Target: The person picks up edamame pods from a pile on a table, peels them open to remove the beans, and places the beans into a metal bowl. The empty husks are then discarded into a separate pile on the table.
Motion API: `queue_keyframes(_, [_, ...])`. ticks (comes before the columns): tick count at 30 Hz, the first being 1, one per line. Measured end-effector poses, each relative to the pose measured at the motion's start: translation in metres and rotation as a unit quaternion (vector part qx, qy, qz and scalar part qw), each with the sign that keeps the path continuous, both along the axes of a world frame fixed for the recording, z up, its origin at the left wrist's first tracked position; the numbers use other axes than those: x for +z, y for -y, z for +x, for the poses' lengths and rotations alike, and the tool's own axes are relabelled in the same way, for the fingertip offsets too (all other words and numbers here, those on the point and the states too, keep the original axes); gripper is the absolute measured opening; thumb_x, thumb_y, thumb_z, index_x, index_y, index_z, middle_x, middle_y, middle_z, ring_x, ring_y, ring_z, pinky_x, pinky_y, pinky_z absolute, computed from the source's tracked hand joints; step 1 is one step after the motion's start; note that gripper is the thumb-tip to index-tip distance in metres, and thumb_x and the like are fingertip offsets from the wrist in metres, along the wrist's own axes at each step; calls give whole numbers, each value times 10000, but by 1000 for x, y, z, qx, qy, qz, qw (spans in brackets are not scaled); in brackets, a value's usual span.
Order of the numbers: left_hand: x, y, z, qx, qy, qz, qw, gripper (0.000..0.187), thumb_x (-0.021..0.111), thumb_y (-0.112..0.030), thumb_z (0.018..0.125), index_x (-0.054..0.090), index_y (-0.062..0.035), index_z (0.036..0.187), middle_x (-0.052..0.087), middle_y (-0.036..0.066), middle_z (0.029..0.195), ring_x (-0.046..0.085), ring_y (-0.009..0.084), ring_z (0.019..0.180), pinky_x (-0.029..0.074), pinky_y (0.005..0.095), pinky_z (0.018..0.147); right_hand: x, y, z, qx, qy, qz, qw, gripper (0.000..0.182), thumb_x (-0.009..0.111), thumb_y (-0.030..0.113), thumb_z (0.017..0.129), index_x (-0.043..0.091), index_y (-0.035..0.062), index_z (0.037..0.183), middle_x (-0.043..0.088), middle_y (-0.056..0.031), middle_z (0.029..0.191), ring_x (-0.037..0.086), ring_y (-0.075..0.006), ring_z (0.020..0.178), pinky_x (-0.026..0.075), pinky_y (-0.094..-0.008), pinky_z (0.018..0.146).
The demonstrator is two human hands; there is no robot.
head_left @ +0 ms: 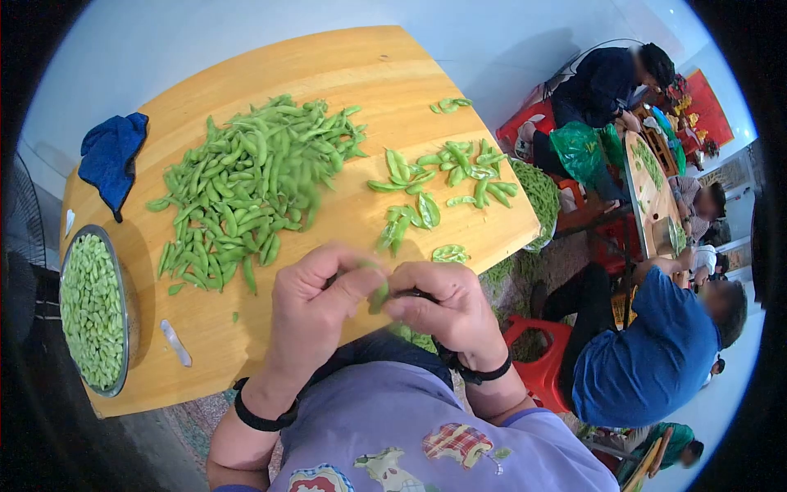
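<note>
Over the table's near edge, a green soybean pod (378,298) is pinched between the fingertips of my left hand (311,303) and my right hand (447,310). Fingers on both hands are curled closed, and part of the pod is hidden and slightly blurred. Beyond my left hand lies a large heap of full green pods (254,176). Several split, flattened pod shells (426,211) are scattered past my right hand. At the far left stands a round metal bowl (125,328) filled with shelled green beans (90,307).
The wooden table (361,61) meets a pale wall. On it lie a blue cloth (115,152) and a small pale strip (175,343). More pods fill a container (537,197) beyond the right edge. Red stools (545,353) and a person in a blue shirt (656,344) are at right.
</note>
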State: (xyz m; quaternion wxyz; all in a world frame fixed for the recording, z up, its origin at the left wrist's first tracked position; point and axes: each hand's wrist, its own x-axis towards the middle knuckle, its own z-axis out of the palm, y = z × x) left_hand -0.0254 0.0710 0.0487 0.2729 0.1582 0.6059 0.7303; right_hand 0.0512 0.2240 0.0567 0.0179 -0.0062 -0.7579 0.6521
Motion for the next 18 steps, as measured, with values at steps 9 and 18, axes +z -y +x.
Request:
queue_keyframes(9, [-29, 3, -14, -170, 302, 187, 919, 181, 635, -198, 806, 596, -23, 783, 511, -35, 651, 357, 39, 505, 289, 172, 462, -23, -15, -2, 112, 192, -463, 858, 100, 629, 44, 755, 602, -29, 819, 569, -58, 653, 414, -43, 433, 308, -184, 391])
queue_keyframes(18, [-15, -2, -4, -90, 65, 2, 994, 133, 629, -151, 814, 559, -40, 791, 504, -39, 670, 449, 20, 583, 351, 168, 496, -8, 3, 4, -73, -54, 80, 993, 85, 629, 72, 759, 585, -1, 756, 546, -51, 576, 498, -114, 481, 383, -253, 454])
